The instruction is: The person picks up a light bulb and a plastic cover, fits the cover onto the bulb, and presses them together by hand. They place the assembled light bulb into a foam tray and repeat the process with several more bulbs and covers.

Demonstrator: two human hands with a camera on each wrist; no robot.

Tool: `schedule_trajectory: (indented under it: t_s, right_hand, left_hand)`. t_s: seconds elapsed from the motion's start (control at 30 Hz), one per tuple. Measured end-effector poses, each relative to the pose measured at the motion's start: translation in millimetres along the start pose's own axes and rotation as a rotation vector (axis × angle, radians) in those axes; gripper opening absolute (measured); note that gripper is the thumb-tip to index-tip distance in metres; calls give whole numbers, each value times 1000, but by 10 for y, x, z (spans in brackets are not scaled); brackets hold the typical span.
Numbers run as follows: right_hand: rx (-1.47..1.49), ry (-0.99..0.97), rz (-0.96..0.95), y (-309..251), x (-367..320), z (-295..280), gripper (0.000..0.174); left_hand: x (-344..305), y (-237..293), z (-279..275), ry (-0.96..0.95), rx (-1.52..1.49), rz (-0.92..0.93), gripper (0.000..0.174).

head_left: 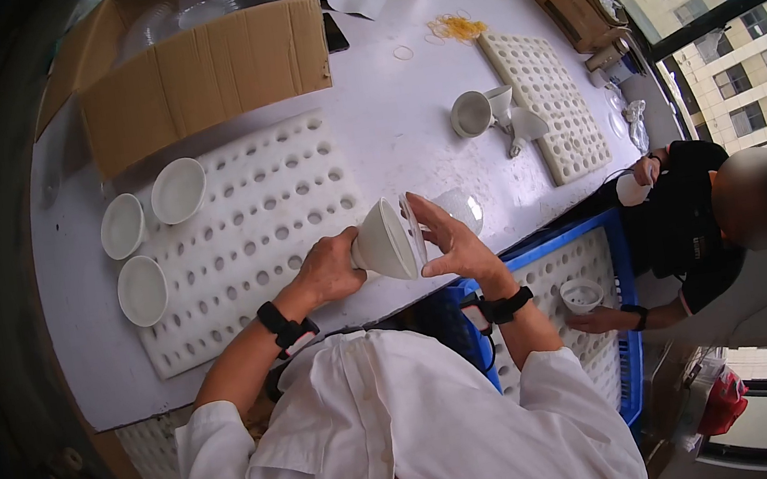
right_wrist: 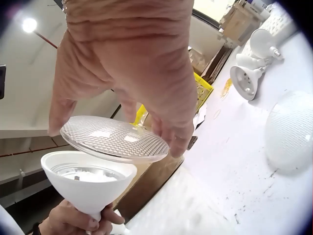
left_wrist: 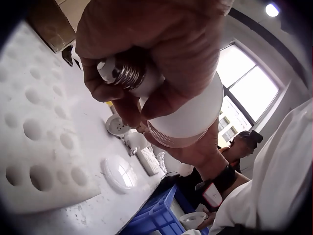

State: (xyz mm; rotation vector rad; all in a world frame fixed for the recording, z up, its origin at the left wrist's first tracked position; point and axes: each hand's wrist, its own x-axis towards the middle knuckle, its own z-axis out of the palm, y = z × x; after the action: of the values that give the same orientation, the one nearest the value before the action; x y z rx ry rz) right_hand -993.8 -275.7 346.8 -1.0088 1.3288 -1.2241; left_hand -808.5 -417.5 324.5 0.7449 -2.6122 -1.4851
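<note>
My left hand [head_left: 329, 268] grips a white cone-shaped lamp housing [head_left: 382, 244] by its narrow end; the metal screw base [left_wrist: 121, 74] pokes out between the fingers in the left wrist view. With thumb and fingers spread around its rim, my right hand [right_wrist: 129, 68] holds a clear textured lens [right_wrist: 115, 138]. That lens is tilted just above the open mouth of the housing [right_wrist: 88, 183], with a gap showing between them in the right wrist view. Another clear lens [head_left: 459, 213] lies on the table beyond my right hand.
A white perforated foam board [head_left: 246, 228] with several white cups at its left lies on the table. Further off are an open cardboard box [head_left: 208, 86], several lamp housings [head_left: 471, 115], yellow bands [head_left: 457, 28] and a second board [head_left: 548, 102]. A blue crate [head_left: 627, 304] and another person [head_left: 692, 228] are at right.
</note>
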Motion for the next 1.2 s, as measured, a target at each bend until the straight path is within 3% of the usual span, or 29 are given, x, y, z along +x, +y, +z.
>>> schedule_trajectory:
  t_s: [0.67,1.03,1.2]
  right_hand:
    - [-70,-73,70,23,153,204,117]
    - [-3,-133,-6,189,167,266,112]
    - [-127,-127,-44,154,159,385,113]
  left_hand:
    - [-121,-82,-85,21,-19,-8,39]
    - [-92,-95,-98,17,-21,-39,40]
    - [-71,-124,-92,11,-75,6,39]
